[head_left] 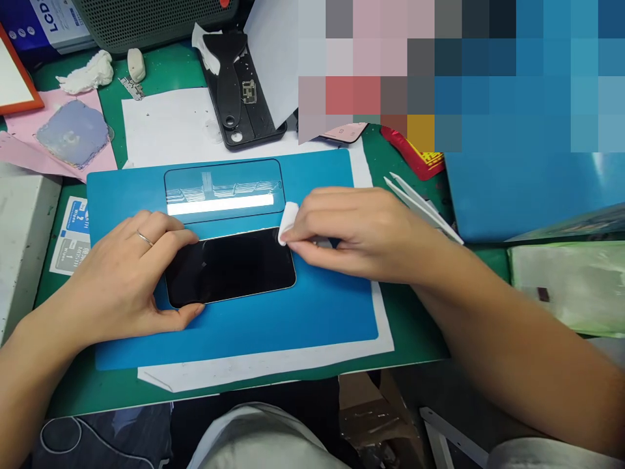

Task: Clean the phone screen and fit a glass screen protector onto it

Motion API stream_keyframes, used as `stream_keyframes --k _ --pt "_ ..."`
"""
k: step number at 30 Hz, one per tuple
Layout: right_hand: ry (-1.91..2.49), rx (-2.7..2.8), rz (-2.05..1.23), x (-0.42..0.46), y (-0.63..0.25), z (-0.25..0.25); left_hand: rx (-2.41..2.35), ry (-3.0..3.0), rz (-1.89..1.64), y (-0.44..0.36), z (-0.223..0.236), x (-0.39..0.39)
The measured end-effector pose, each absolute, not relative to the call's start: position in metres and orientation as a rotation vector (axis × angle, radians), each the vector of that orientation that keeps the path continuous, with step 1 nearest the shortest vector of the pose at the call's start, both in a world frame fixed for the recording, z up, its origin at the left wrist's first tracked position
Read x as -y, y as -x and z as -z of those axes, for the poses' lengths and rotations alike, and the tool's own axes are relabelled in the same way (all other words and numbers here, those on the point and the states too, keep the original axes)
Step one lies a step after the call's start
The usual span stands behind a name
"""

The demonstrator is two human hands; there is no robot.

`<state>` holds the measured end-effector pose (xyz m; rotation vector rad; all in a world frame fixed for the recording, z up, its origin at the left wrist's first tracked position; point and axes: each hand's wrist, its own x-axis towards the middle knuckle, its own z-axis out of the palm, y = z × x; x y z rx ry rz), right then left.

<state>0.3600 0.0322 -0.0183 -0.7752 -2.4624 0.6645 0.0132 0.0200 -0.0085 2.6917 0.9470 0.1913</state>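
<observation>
A smartphone (234,266) with a dark screen lies face up on a blue mat (293,319). My left hand (139,273) grips its left end, the thumb on the near edge and the fingers at the far edge. Between the thumb and fingers of my right hand (346,228) is a folded white wipe (289,218), which touches the phone's far right corner. Just beyond the phone, a clear glass screen protector (224,192) with a black border lies flat on the mat.
A black tray (258,117) with a black scraper (228,78) stands behind the mat. White tweezers (424,205) lie to the right, near a red and yellow packet (422,156). Wipe sachets (72,238) are at the left. A green-edged pack (571,286) sits far right.
</observation>
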Motion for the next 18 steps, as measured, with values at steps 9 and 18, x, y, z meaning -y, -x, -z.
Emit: stream_keyframes --k 9,18 --pt "0.526 2.522 -0.787 -0.0298 -0.3535 0.0235 -0.971 -2.648 -0.202 -0.0131 0.0073 -0.0202" --pt "0.572 2.541 -0.707 -0.0303 -0.3554 0.0232 -0.934 -2.689 -0.201 -0.013 0.007 -0.0197"
